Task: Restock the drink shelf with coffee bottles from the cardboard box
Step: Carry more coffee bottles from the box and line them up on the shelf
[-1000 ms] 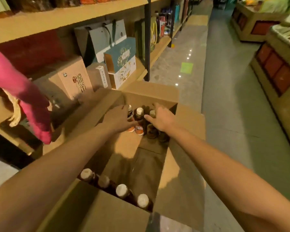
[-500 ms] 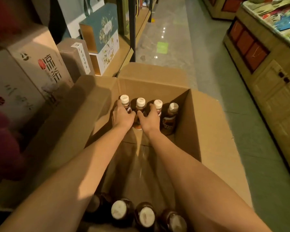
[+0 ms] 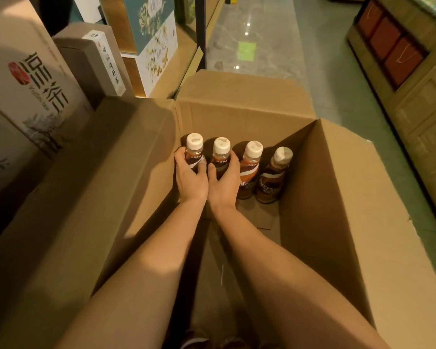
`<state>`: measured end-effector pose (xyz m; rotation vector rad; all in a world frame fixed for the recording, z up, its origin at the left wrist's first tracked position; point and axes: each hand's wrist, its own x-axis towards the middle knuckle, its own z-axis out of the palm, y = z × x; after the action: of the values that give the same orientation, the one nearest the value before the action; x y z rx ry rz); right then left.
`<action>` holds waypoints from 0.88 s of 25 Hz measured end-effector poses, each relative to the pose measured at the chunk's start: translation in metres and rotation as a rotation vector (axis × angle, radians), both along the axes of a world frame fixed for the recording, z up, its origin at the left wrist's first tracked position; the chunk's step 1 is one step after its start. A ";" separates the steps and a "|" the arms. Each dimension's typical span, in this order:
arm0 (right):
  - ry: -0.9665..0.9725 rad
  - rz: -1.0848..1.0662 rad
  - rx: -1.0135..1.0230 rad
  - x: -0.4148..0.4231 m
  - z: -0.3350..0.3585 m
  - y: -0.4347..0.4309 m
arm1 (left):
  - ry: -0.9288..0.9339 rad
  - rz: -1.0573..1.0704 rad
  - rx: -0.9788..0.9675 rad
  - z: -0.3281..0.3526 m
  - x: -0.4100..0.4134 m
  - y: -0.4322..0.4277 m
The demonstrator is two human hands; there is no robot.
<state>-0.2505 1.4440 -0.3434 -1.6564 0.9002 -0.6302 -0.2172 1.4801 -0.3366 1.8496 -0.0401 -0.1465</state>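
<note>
- Both hands have drawn together since half a second ago; my left hand (image 3: 190, 178) and right hand (image 3: 223, 182) now touch side by side inside the cardboard box (image 3: 325, 210).
- Left grip: fingers curl round the first bottle (image 3: 193, 157) just below its white cap, thumb on the near side.
- Right grip: fingers wrap the far right side of the second bottle (image 3: 221, 153), thumb on its near left side.
- Both held bottles stand upright at the far left corner of the box.
- Next in the same row along the far wall, the third bottle (image 3: 249, 170) and fourth bottle (image 3: 272, 177) stand ungripped. The third is just beside my right hand.
- All four hold brown liquid under white caps.
- On my left, the box flap leans against a wooden shelf (image 3: 186, 64) carrying a tea box (image 3: 35, 81).
- Beyond the box lies a glossy floor (image 3: 262, 46).
</note>
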 end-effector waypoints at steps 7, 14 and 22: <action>-0.080 -0.060 0.007 0.006 -0.005 -0.003 | -0.108 -0.022 0.060 -0.006 0.001 -0.004; -0.082 -0.034 0.007 -0.002 0.010 -0.002 | -0.052 0.013 -0.008 0.016 -0.008 0.000; -0.189 0.152 -0.209 -0.051 0.122 0.003 | -0.163 -0.064 -0.121 0.129 -0.039 0.032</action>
<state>-0.3019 1.4469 -0.2217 -1.7967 0.5825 -0.7819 -0.2558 1.5125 -0.2078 1.7366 -0.2167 -0.0367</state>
